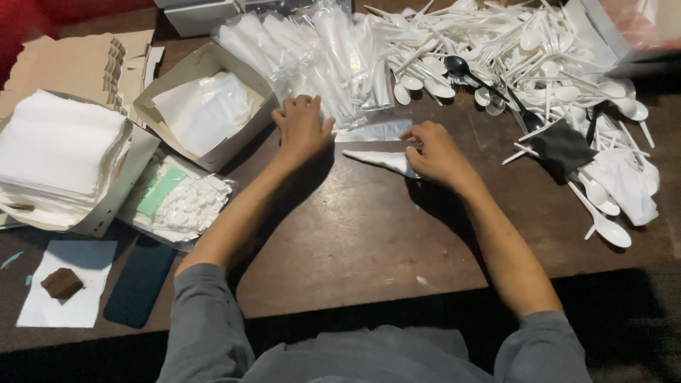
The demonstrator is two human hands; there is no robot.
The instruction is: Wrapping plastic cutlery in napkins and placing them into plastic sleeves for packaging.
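Observation:
My left hand (302, 126) rests fingers-down on the edge of a heap of clear plastic sleeves (319, 57) at the table's back middle. My right hand (436, 154) presses on a folded white napkin (379, 159) that lies pointed to the left on the brown table (355, 234). A flat clear sleeve (376, 131) lies just behind the napkin, between both hands. Whether the right fingers pinch the napkin or only hold it down is unclear.
A big pile of white plastic spoons and forks (525, 57) fills the back right, with a black spoon (460, 67) and dark cloth (562, 147). Left stand an open cardboard box (206, 106), a box of napkins (64, 156), a packet (177, 202), a phone (140, 282).

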